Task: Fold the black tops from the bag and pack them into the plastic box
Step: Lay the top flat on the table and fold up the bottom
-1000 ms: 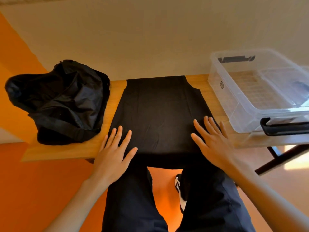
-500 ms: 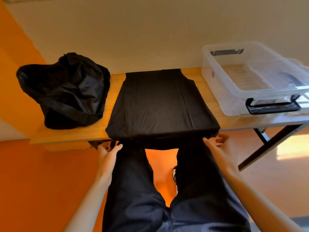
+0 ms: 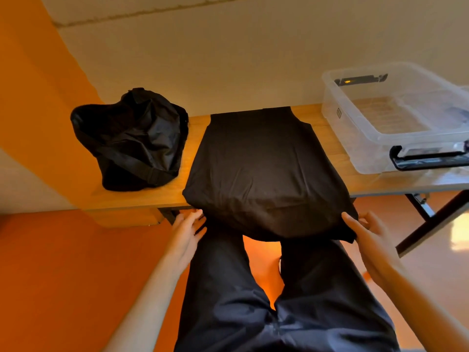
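Right now the black top (image 3: 256,168) lies flat across the middle of the table (image 3: 142,199), its hem hanging over the near edge. My right hand (image 3: 373,240) pinches the hem's right corner. My left hand (image 3: 185,232) is at the left corner, and I cannot tell whether it grips. If I lift unevenly, the fold could skew or the top could slide off.

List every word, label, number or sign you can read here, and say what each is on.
Nothing here can be read.
The sticker on the side of the plastic box: too small and blurred to read.
No print shows on the black top or the bag.
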